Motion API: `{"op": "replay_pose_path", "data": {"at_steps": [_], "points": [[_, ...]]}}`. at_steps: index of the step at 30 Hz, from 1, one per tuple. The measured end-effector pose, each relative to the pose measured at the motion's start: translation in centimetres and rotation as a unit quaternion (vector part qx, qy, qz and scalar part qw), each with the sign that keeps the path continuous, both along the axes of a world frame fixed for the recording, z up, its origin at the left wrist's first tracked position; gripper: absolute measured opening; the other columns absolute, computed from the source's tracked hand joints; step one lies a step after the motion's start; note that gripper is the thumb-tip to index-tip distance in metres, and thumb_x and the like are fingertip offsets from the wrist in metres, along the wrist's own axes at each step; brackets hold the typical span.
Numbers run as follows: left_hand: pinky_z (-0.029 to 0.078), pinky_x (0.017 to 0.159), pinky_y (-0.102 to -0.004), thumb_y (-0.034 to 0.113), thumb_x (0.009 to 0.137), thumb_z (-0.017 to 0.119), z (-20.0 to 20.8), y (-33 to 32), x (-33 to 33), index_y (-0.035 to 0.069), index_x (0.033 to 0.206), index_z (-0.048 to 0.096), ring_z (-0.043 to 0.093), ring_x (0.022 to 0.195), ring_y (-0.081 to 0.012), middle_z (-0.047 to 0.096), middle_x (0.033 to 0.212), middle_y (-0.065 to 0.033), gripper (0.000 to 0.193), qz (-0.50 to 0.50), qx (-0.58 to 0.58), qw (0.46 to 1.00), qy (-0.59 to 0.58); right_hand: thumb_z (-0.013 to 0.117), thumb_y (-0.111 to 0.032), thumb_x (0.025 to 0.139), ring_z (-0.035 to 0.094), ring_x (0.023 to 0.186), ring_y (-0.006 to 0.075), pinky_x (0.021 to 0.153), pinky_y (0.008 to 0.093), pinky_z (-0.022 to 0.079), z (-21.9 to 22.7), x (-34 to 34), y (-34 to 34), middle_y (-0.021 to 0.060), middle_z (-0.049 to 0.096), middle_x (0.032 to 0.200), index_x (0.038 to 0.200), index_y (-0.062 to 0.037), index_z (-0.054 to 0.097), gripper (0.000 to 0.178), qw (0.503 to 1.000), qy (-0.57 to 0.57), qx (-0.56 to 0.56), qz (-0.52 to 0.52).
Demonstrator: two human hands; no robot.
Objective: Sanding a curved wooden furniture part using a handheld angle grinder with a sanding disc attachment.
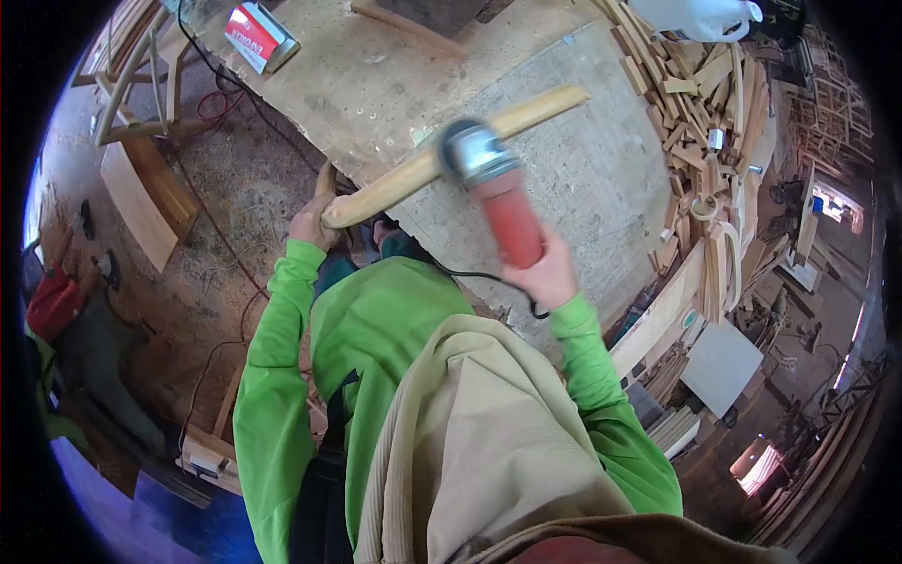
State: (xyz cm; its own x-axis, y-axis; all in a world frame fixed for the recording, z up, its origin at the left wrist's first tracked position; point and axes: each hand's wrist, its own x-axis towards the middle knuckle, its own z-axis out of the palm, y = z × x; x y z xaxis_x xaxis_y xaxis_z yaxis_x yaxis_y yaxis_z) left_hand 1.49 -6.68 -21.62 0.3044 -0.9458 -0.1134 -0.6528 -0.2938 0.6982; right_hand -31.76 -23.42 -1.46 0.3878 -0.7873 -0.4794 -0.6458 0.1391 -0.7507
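A long, slightly curved piece of pale wood (390,188) lies slantwise across the worktable (601,188). My left hand (312,224) is closed around its near left end, at the table's edge. A short wooden prong (326,177) rises beside that hand; I cannot tell whether it is joined to the piece. My right hand (545,271) grips the red body of an angle grinder (507,202), which is blurred by motion. The grinder's metal head and dark round disc are over the middle of the wood, and whether the disc touches it is hidden. A black cord trails from the tool.
A red and white box (254,38) stands at the table's far left. Wood offcuts (705,103) are heaped along the right, below a white jug (695,19). Cords cross the floor on the left, near a curved wooden panel (141,202). Another person's red sleeve (52,301) shows far left.
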Motion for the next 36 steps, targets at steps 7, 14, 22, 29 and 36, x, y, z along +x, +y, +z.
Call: {"op": "replay_pose_path", "data": {"at_steps": [7, 14, 22, 29, 36], "points": [[0.050, 0.087, -0.0396, 0.001, 0.067, 0.060, 0.6, 0.4, -1.2, 0.006, 0.111, 0.059, 0.059, 0.105, -0.0352, 0.061, 0.115, -0.0163, 0.044, 0.010, -0.014, 1.000, -0.016, 0.076, -0.004, 0.062, 0.061, 0.081, 0.0118, 0.076, 0.0286, 0.050, -1.7, -4.5, -4.3, 0.0053, 0.065, 0.089, 0.104, -0.0015, 0.058, 0.046, 0.997, 0.011, -0.017, -0.079], [0.049, 0.088, -0.0403, 0.000, 0.064, 0.059, 0.9, -0.1, -1.1, 0.005, 0.113, 0.057, 0.058, 0.107, -0.0361, 0.059, 0.118, -0.0180, 0.049, 0.008, -0.040, 0.999, -0.034, 0.075, -0.014, 0.064, 0.065, 0.089, 0.0283, 0.081, 0.0368, 0.050, -0.7, 0.3, 2.5, 0.0179, 0.065, 0.096, 0.117, -0.0010, 0.057, 0.058, 0.998, -0.017, 0.030, 0.052], [0.049, 0.089, -0.0397, 0.004, 0.067, 0.063, 0.5, 0.9, -1.4, 0.004, 0.113, 0.059, 0.059, 0.106, -0.0358, 0.060, 0.116, -0.0185, 0.046, 0.024, -0.009, 1.000, -0.003, 0.075, -0.012, 0.063, 0.065, 0.086, 0.0237, 0.080, 0.0346, 0.051, -0.8, -2.6, 0.5, 0.0137, 0.065, 0.094, 0.117, -0.0002, 0.056, 0.058, 0.999, 0.015, -0.027, 0.036], [0.048, 0.094, -0.0392, 0.006, 0.071, 0.065, 0.8, 0.5, -1.3, 0.002, 0.116, 0.059, 0.058, 0.110, -0.0341, 0.060, 0.119, -0.0184, 0.046, 0.010, 0.022, 1.000, -0.019, 0.076, -0.004, 0.063, 0.062, 0.083, 0.0115, 0.077, 0.0284, 0.051, -2.8, -6.6, -6.6, 0.0055, 0.066, 0.088, 0.106, 0.0004, 0.057, 0.047, 0.994, -0.003, -0.010, -0.107], [0.048, 0.093, -0.0389, 0.008, 0.072, 0.067, -0.4, 1.1, -1.2, 0.002, 0.115, 0.059, 0.059, 0.110, -0.0343, 0.060, 0.119, -0.0186, 0.044, 0.016, 0.011, 1.000, -0.007, 0.078, -0.013, 0.062, 0.064, 0.084, 0.0169, 0.078, 0.0320, 0.051, -1.8, -3.7, -2.7, 0.0112, 0.066, 0.093, 0.112, 0.0003, 0.057, 0.056, 0.999, 0.030, -0.036, -0.005]]}}
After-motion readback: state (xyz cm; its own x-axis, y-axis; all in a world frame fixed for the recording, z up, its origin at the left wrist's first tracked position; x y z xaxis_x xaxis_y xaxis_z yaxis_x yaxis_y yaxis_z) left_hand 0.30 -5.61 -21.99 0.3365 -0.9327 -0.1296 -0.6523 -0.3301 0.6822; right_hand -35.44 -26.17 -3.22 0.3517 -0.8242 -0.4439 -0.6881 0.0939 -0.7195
